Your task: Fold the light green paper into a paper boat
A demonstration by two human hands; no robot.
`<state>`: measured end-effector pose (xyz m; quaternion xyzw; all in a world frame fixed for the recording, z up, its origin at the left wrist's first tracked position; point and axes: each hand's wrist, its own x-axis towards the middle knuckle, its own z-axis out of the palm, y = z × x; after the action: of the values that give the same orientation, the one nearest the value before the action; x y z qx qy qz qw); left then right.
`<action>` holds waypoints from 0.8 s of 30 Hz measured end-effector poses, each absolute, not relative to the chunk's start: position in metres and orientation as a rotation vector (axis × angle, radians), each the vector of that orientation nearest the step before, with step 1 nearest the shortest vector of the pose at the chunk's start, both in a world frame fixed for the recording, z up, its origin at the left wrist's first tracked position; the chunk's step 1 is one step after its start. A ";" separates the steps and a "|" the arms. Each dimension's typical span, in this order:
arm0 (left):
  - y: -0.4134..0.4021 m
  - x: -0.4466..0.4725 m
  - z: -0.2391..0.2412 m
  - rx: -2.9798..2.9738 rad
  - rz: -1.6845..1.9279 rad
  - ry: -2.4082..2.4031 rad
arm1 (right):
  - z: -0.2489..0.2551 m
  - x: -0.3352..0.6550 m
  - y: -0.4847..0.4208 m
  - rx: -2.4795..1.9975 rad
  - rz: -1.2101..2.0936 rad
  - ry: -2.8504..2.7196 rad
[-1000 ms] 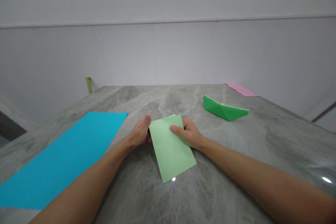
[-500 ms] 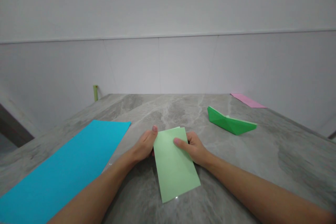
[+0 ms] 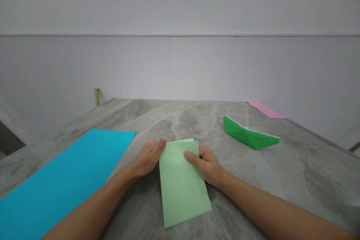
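A folded light green paper [image 3: 181, 187] lies on the grey marble table [image 3: 281, 172] in front of me. My left hand [image 3: 147, 159] grips its far left corner, thumb on top and fingers curled under. My right hand [image 3: 205, 163] pinches the far right edge the same way, thumb pressed on the sheet. Both hands are closed on the paper's far end, which is slightly lifted; a second layer shows along the far edge.
A large cyan sheet [image 3: 62, 180] lies flat to the left. A dark green folded paper boat [image 3: 250, 135] sits to the right, a pink sheet [image 3: 266, 109] at the far right edge. A small green post [image 3: 97, 96] stands at the far left corner by the wall.
The green paper has turned slightly so that its long side runs more straight toward me. Both hands kept their grip on its far end. The view shifted a little.
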<state>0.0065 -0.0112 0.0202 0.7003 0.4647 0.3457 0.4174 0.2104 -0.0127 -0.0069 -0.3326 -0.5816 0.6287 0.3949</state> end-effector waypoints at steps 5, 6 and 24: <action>-0.011 0.010 0.021 1.755 0.913 1.198 | -0.009 0.211 -0.013 -0.864 1.578 -1.430; -0.011 0.011 0.021 1.747 0.921 1.189 | -0.009 0.211 -0.013 -0.857 1.583 -1.419; -0.022 0.020 0.015 1.571 0.784 0.867 | -0.003 0.209 -0.015 -0.920 1.373 -1.319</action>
<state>0.0205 -0.0224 0.0149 0.6659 0.3674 0.3324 0.5578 0.2086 -0.0151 -0.0031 -0.3790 -0.5434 0.5657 0.4910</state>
